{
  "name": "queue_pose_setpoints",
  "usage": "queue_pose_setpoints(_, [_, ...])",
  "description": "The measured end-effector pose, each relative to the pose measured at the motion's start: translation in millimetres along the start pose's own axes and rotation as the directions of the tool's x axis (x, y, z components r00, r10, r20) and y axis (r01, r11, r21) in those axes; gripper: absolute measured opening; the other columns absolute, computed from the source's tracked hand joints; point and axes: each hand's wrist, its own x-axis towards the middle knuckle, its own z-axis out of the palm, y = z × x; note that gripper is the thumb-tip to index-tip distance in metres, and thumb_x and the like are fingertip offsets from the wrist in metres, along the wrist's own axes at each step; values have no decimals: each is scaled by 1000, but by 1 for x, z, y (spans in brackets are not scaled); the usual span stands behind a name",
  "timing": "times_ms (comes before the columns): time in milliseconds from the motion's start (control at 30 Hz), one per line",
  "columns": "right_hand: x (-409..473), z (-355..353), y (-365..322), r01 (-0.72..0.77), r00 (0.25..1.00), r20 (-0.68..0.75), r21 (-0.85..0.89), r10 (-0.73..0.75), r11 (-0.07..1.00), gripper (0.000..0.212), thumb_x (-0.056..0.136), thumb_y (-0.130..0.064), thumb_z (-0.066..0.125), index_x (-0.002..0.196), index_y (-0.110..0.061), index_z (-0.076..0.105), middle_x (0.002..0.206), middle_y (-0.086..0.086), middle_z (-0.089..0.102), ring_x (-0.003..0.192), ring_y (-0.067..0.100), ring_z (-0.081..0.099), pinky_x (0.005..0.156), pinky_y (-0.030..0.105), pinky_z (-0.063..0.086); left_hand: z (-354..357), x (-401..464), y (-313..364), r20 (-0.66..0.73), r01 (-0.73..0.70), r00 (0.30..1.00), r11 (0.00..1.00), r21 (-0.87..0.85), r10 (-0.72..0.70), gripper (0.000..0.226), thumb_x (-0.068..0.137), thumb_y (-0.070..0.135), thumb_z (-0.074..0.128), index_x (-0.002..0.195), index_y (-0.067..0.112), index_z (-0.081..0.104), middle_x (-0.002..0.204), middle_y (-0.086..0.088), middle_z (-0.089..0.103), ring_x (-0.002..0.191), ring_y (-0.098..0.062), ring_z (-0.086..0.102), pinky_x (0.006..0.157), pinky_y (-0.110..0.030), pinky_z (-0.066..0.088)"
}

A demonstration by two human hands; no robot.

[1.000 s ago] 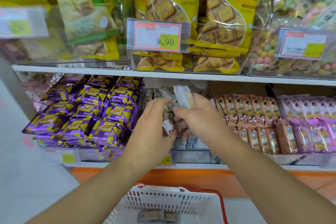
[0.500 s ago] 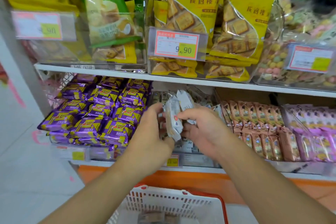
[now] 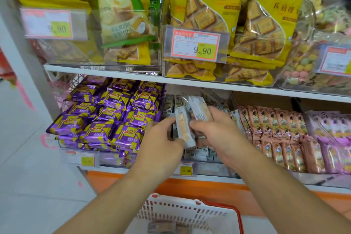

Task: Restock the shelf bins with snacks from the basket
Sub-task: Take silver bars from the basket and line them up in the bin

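A shop aisle with a pale tiled floor (image 3: 28, 186) runs before stocked shelves. Nearest, a white basket (image 3: 190, 213) with a red rim holds a few packets. Above it, the left hand (image 3: 161, 146) pinches a white snack packet (image 3: 183, 127), and the right hand (image 3: 218, 131) grips another (image 3: 199, 108), both over the middle bin (image 3: 205, 167) between purple packets (image 3: 106, 118) and pink ones (image 3: 275, 135)

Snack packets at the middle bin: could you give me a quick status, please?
Left hand and right hand both gripping white snack packets over middle bin. Basket below, few left. Nothing blocking.
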Motion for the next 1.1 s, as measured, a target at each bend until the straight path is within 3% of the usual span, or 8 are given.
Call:
queue_pose_setpoints(167, [-1,1,-2,167,986,24,-214,-166,962,19,94,-17,75,109,-28,69,91,2,75,69,33,69,59,42,58,-5,1,3,125,116,988,977,-180,-94,16,90,25,69,103,24,78,93,-4,77,92,-23,75,89,-46,61])
queue_pose_setpoints(333, [2,-6,-1,60,997,-42,-19,-61,998,48,97,-14,71,140,-9,53,95,12,75,72,30,68,58,38,55,-5,3,-7,132,191,979,932,-307,-157,33,96,13,67,128,22,65,108,-4,78,107,-27,73,98,-50,56])
queue_pose_setpoints(467, [-1,-7,-2,63,997,-39,-70,-66,996,15,97,-6,68,111,-14,65,101,23,71,70,22,65,54,36,54,-3,2,-9,167,232,969,902,-365,-182,37,96,0,62,128,17,63,106,-3,78,102,-21,74,94,-43,57])
queue_pose_setpoints(567, [-1,-6,-3,84,996,-8,-66,-85,994,19,97,-5,68,110,-19,65,101,21,71,71,21,68,54,35,56,-1,2,-7,165,229,968,938,-259,-191,50,82,14,64,130,28,68,112,0,77,113,-25,69,104,-50,51])
queue_pose_setpoints(700, [2,-13,-4,382,905,67,-562,-420,734,37,90,-3,72,110,-30,57,110,-8,57,90,11,60,66,31,52,2,3,-4,93,200,978,965,-169,-187,38,96,7,58,127,26,66,105,3,73,80,-14,69,75,-31,60])
queue_pose_setpoints(800, [2,-26,-8,416,909,273,-619,-313,666,41,89,2,71,99,-33,54,95,-5,62,77,19,60,59,44,50,1,3,-5,-5,167,985,966,-196,-172,21,97,16,64,117,23,65,102,3,69,71,-11,62,50,-14,48])
queue_pose_setpoints(967, [0,-33,-9,352,935,212,-654,-284,669,33,88,-19,83,98,-33,54,91,-11,64,66,11,62,52,34,54,6,2,-7,-123,171,963,895,-411,-240,37,83,36,83,112,18,69,95,-3,78,84,-17,74,85,-41,60])
queue_pose_setpoints(1100, [-1,-25,-7,340,938,183,-649,-293,681,27,88,-32,81,99,-32,55,83,-9,65,65,6,63,51,27,51,20,3,-8,-91,200,960,875,-440,-265,55,78,47,86,120,21,64,104,-1,78,96,-18,76,94,-46,59])
